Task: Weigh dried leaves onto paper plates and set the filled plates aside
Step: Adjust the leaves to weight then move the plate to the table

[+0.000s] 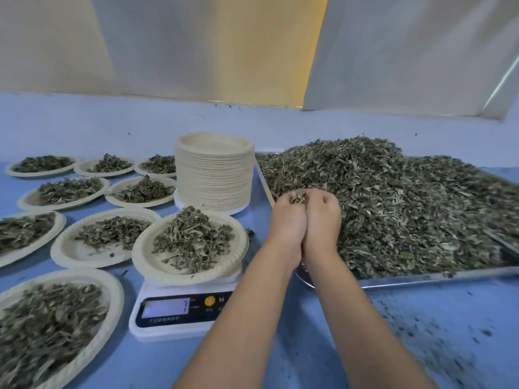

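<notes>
Grey-green leaves [298, 197] sit in your left hand [289, 221] and right hand [323, 217], cupped together over the tray [421, 276]. Beside them the plate [146, 259] on the scale [179, 307] is part-loaded (display hard to read). Eight filled plates [67, 254] lie aside, left; the tall stack [213, 175] suggests plenty remains. Blue desk [309, 346], crumb-strewn; pale curtains [196, 51] behind.

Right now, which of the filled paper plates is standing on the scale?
The filled plate nearest the left hand, in front of the empty stack. It alone rests on the white scale; the others lie on the blue table.
</notes>
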Demonstrator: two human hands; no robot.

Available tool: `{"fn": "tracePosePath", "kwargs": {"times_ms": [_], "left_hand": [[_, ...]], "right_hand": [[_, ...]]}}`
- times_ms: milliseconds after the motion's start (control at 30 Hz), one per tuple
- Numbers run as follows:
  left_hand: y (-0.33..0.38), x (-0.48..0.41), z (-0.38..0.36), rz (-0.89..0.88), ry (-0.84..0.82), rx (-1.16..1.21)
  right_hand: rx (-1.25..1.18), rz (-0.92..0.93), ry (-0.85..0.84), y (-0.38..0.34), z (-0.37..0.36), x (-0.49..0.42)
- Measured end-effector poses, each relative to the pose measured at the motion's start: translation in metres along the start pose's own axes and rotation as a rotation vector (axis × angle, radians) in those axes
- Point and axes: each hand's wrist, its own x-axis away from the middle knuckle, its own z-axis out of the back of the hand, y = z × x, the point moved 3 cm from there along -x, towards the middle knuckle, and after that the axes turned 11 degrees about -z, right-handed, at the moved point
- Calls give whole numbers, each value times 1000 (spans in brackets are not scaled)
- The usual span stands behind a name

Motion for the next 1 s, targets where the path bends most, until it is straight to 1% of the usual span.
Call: {"fn": "tracePosePath", "kwargs": {"times_ms": [100, 167, 233, 300, 367, 433, 500, 600, 667, 800, 933, 1000], "left_hand": [[-7, 1, -8, 129, -68, -14], [-7, 3, -13, 169, -128, -3], [-7, 4, -16, 184, -128, 52], [-7, 7, -18, 224, -174, 126], [-10, 8, -19, 256, -248, 97], [-13, 4, -19, 223, -247, -13], [-15, 1, -18, 124, -221, -136], [-15, -4, -15, 25, -211, -180], [-12, -4, -14, -13, -219, -207], [-13, -8, -10, -20, -179, -134], [-14, -5, -9, 87, -147, 93], [-15, -4, -9, 120, -155, 127]], "right_hand": [[39, -40, 26, 5, 8, -12], [65, -88, 7, 5, 10, -16], [52, -119, -31, 4, 11, -17], [20, -105, -42, 2, 12, -18], [1, -65, -33, 0, 13, -18], [0, -9, -19, -1, 14, -18], [-16, 35, 10, 0, 17, -21], [-10, 74, 64, 2, 21, -23], [-10, 67, 47, 3, 21, -23], [-50, -29, -16, 7, 15, -23], [-79, -46, -39, 8, 10, -19], [-87, -39, -52, 9, 8, -17]]}}
